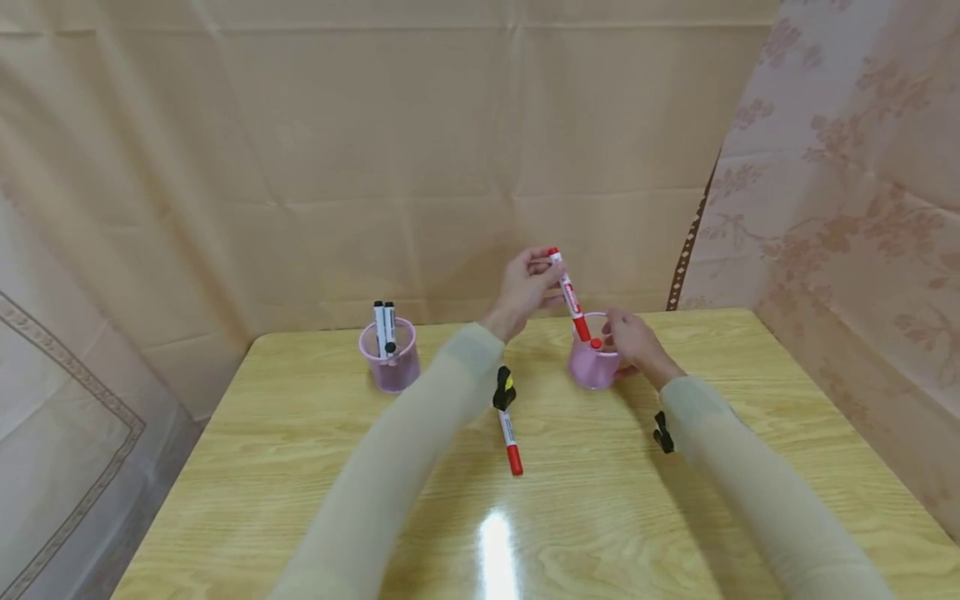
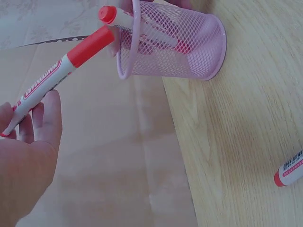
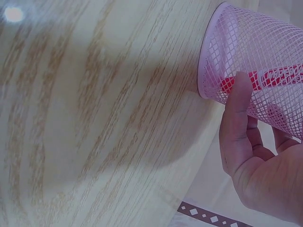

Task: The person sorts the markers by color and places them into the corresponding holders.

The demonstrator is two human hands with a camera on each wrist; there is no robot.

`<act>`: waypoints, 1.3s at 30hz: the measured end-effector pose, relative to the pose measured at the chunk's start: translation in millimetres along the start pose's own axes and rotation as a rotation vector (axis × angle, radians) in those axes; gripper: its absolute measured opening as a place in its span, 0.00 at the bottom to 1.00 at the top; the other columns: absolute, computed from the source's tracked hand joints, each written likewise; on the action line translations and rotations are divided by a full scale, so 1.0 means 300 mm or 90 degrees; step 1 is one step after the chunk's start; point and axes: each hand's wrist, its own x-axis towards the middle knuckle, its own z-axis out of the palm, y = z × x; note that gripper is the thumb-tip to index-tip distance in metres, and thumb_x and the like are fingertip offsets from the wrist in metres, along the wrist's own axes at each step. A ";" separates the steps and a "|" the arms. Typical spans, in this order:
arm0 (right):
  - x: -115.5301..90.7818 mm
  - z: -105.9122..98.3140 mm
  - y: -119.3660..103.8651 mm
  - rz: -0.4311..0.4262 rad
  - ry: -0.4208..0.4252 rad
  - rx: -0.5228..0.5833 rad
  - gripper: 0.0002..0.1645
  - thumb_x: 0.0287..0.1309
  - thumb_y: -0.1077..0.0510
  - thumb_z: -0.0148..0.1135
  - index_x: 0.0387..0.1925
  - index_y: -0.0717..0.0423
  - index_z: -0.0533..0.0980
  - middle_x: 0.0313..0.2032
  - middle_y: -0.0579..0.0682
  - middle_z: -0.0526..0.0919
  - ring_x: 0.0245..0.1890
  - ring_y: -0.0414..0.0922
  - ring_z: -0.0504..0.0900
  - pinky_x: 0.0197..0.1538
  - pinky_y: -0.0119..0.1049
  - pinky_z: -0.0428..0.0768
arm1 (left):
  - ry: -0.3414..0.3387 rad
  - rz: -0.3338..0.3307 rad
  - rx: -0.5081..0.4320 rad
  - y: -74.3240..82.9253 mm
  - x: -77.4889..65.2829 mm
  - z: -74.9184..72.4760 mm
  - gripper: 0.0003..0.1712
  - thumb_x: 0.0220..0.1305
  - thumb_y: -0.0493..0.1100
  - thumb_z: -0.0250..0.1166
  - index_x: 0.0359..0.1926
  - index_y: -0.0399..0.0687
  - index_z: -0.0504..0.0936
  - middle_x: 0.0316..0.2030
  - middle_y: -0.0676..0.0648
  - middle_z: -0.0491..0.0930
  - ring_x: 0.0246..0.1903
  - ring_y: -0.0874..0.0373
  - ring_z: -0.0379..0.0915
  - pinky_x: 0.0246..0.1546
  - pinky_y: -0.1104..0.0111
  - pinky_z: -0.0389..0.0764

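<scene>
My left hand (image 1: 523, 287) pinches a red-and-white whiteboard marker (image 1: 571, 293) near its upper end. The marker tilts, its red cap pointing down at the mouth of a pink mesh pen cup (image 1: 593, 372). In the left wrist view, that cap sits just outside the cup's rim, beside another red marker (image 2: 124, 20) leaning inside. My right hand (image 1: 637, 343) holds the cup from its right side, with fingers (image 3: 240, 97) against the mesh in the right wrist view. The cup stands upright on the table.
Another pink mesh cup (image 1: 399, 377) with several black-capped markers (image 1: 380, 329) stands to the left. A red-capped marker (image 1: 509, 429) lies on the wooden table (image 1: 600, 508) below my left forearm. Beige cloth (image 1: 375, 167) hangs behind the table's back edge.
</scene>
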 end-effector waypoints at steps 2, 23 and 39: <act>0.001 0.001 0.000 0.000 0.003 0.001 0.45 0.77 0.34 0.23 0.61 0.70 0.67 0.58 0.70 0.71 0.58 0.64 0.72 0.40 0.56 0.86 | 0.002 0.008 -0.001 -0.005 0.001 0.005 0.20 0.71 0.33 0.63 0.61 0.39 0.73 0.41 0.46 0.77 0.38 0.49 0.80 0.45 0.52 0.85; -0.019 -0.022 -0.006 0.005 -0.006 -0.006 0.53 0.74 0.28 0.20 0.64 0.71 0.65 0.60 0.72 0.70 0.60 0.66 0.72 0.39 0.55 0.86 | -0.089 0.044 0.129 -0.048 -0.022 0.060 0.19 0.75 0.35 0.59 0.63 0.43 0.72 0.46 0.44 0.76 0.43 0.51 0.78 0.49 0.50 0.84; -0.014 -0.025 -0.007 0.015 -0.003 0.013 0.50 0.74 0.29 0.22 0.62 0.69 0.66 0.59 0.70 0.70 0.59 0.64 0.73 0.39 0.56 0.86 | -0.200 0.111 0.329 -0.097 -0.019 0.075 0.18 0.74 0.35 0.60 0.62 0.39 0.74 0.44 0.43 0.78 0.42 0.53 0.77 0.45 0.60 0.85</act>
